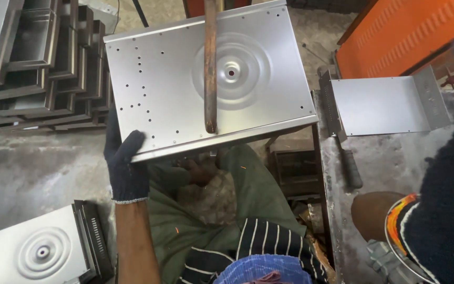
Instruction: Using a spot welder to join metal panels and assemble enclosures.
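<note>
Nearest, at lower frame, a blue cloth bundle (261, 269) above striped fabric; the dark-gloved left hand (126, 167) clamps the lower-left edge of the flat grey sheet-metal panel with round embossed centre (174, 79), upper middle, under a rusty bar (210, 63); right hand unseen; judging by sparks, hold steady, fingers clear.

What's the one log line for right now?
left hand: gloved, gripping metal panel edge | rusty bar: across panel | right hand: unseen
</note>
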